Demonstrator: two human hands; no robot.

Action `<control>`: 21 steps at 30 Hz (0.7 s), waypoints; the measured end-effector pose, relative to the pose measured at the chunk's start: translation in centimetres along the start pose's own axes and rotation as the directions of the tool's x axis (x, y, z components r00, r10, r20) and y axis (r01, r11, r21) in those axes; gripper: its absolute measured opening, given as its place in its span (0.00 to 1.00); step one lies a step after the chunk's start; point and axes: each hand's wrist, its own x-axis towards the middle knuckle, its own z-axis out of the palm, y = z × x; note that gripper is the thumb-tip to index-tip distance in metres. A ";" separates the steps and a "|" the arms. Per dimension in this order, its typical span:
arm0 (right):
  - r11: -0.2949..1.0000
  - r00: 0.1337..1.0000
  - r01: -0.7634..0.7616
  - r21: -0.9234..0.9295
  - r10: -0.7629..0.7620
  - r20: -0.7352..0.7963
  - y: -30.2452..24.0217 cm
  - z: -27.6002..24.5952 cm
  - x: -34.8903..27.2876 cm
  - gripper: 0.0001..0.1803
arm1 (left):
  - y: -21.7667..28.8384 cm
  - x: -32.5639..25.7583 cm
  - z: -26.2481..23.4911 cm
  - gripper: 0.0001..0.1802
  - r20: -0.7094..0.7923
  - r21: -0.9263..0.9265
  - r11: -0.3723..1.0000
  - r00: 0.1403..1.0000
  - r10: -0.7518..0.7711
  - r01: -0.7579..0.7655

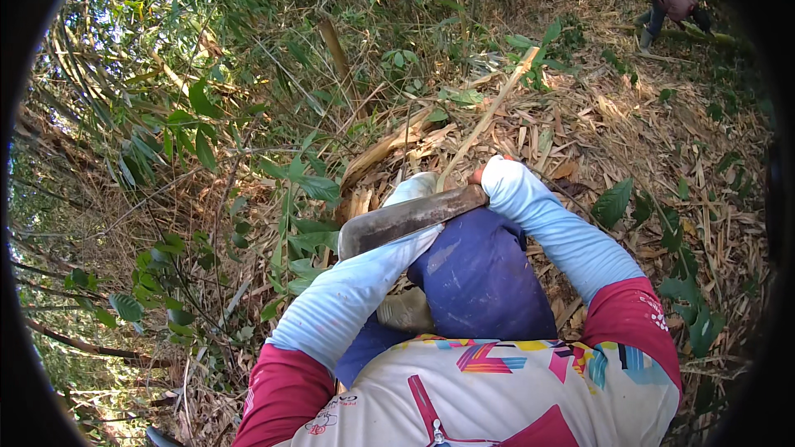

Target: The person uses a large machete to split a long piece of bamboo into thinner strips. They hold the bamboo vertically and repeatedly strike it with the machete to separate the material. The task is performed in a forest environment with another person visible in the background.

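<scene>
A machete point(406, 222) with a broad, dark, worn blade lies slantwise across the view, above my left forearm and my bent knee in blue trousers point(484, 273). Its handle end is at my right hand point(478, 175), closed round it and mostly covered by a light blue sleeve. The blade hides my left hand, so its fingers cannot be made out. Beyond the blade shows a pale blue-white shape point(414, 187), partly covered. A long, thin pale strip of split bamboo point(489, 120) runs from beside that shape up and away to the right.
Dry leaves and bamboo litter point(580, 145) cover the slope. A split log point(385, 149) lies just ahead, with a cut stump point(335, 50) behind. Leafy plants point(310, 190) and dense thicket crowd the left. Another person point(675, 4) bends over at the far right.
</scene>
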 end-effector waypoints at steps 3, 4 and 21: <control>0.997 0.997 -0.037 -0.062 0.041 0.069 -0.1 -0.4 -0.1 0.21 | 0.5 -0.6 0.4 0.10 0.010 0.508 0.855 0.994 0.113 -0.103; 0.994 0.994 -0.058 -0.088 0.066 0.086 0.3 -0.4 -0.4 0.22 | 1.2 -1.2 2.2 0.09 0.037 0.780 0.609 0.982 0.186 -0.144; 0.962 0.968 -0.248 0.111 0.243 0.057 0.8 0.9 -2.8 0.25 | -1.3 -5.8 2.3 0.11 0.102 0.686 0.659 0.938 0.331 -0.307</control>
